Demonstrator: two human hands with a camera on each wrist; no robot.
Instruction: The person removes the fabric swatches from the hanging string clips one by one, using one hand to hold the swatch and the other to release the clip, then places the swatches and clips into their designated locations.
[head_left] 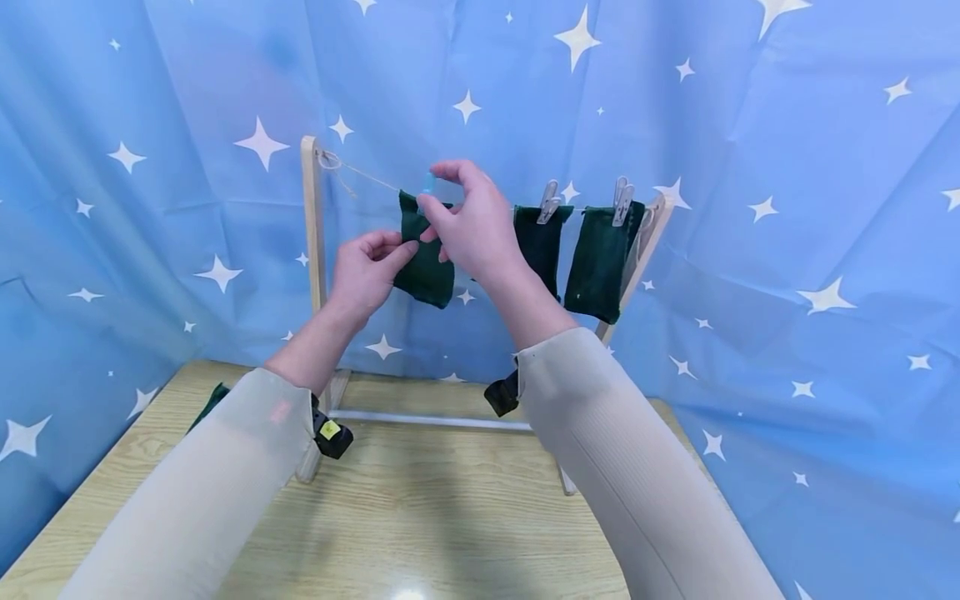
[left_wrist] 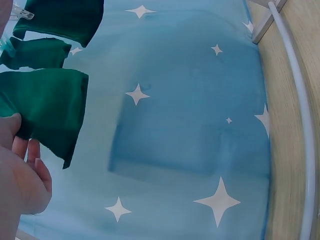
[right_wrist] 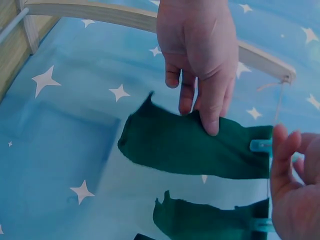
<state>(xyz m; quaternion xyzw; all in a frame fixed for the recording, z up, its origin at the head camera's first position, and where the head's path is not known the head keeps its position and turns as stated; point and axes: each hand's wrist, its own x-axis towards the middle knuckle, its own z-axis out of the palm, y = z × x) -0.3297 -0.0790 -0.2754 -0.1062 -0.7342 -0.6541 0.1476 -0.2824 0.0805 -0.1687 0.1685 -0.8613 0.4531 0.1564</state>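
A dark green cloth (head_left: 426, 271) hangs from a thin string near the left end of a wooden rack. My left hand (head_left: 367, 271) pinches its left side between thumb and fingers; the left wrist view shows this hand (left_wrist: 20, 172) on the cloth's lower edge. At the cloth's top edge is a light blue clothespin (right_wrist: 260, 145), clamped over the fabric. My right hand (head_left: 476, 221) pinches that clothespin's upper end with thumb and index finger. Beside it, another green cloth (right_wrist: 215, 217) hangs from a similar blue clothespin, mostly hidden by my right hand in the head view.
Two more green cloths (head_left: 536, 250) hang farther right under grey clothespins (head_left: 622, 202). The rack's left post (head_left: 311, 225) stands close to my left hand, and a white bar (head_left: 427, 418) joins its base. Another green piece (head_left: 208, 407) lies at the wooden table's left. Starry blue fabric (head_left: 750, 292) hangs behind.
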